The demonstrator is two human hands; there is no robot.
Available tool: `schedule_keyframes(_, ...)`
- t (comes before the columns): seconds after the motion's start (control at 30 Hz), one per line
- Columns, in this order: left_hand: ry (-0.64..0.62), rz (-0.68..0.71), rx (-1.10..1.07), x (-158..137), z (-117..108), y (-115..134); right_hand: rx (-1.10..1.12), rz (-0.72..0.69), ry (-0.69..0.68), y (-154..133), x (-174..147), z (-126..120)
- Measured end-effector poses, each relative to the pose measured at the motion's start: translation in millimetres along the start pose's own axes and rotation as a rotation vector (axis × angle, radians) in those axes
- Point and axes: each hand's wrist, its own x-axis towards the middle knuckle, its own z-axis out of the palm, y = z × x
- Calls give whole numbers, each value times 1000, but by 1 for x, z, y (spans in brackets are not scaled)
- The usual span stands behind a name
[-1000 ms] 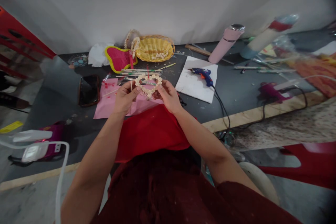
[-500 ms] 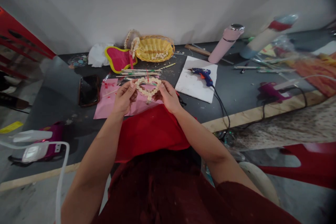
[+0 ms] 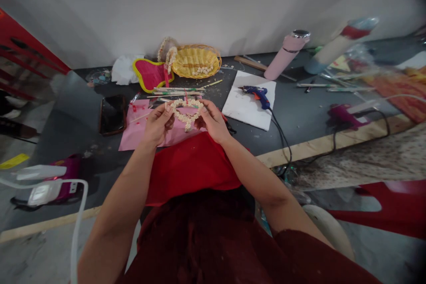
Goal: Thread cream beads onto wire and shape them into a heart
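Between both hands I hold up a heart-shaped wreath (image 3: 188, 117) of small cream pieces, with a thin red ribbon at its top and a short tail of the same pieces at its bottom point. My left hand (image 3: 159, 120) pinches its left side between thumb and fingers. On its right side, my right hand (image 3: 211, 120) grips it the same way, some fingers hidden behind it. Beneath lies a pink sheet (image 3: 133, 135) on the dark table, and a red cloth (image 3: 195, 166) covers my lap.
Behind my hands stand a yellow wicker basket (image 3: 193, 60) with small cream pieces and a yellow-edged pink shape (image 3: 149, 75). A blue glue gun (image 3: 258, 94) rests on a white board (image 3: 248, 113), its cable trailing off the front edge. Left is a phone (image 3: 112, 115); right, a pink bottle (image 3: 286, 55).
The wreath has tipped slightly in my fingers, so its bottom tail shows a little differently. Both hands keep their grip and stay in nearly the same place.
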Motion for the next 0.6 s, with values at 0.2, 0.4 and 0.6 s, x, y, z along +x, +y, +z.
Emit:
schedule_keyframes(0.2,-10,8,6,0,0,-1,0,7,1,-1,0,0)
schedule_keyframes(0.4,-23,6,34,0,0,0,-32,16,-5,-3,-1,0)
schedule_keyframes(0.6,-55,-37,49,-1,-1,0,-7,14,-13,-2,-1,0)
